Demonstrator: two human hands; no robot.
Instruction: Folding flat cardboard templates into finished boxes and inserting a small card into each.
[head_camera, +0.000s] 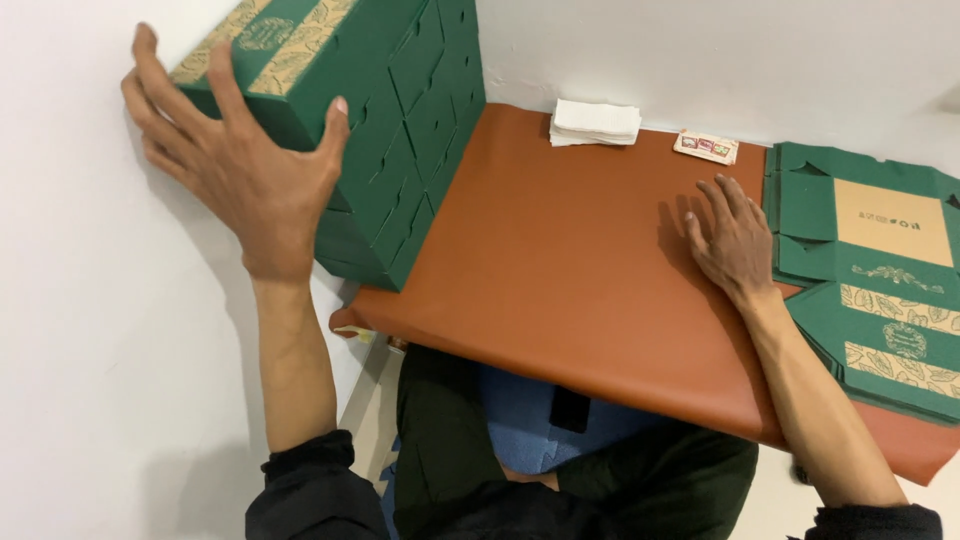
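Your left hand, fingers spread, braces the stack of folded green cardboard boxes at ten o'clock on the brown leather-topped table — let go and it could topple — while your right hand rests flat, open, at three o'clock.

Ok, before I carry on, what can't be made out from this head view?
- Stack of green boxes: its top is cut off by the upper edge; the left hand covers part of the near box.
- Flat green box blanks: cut off at the right edge; the count is unclear.
- Small printed packet: too small to identify.
- Table front edge: the lap below hides what lies underneath.
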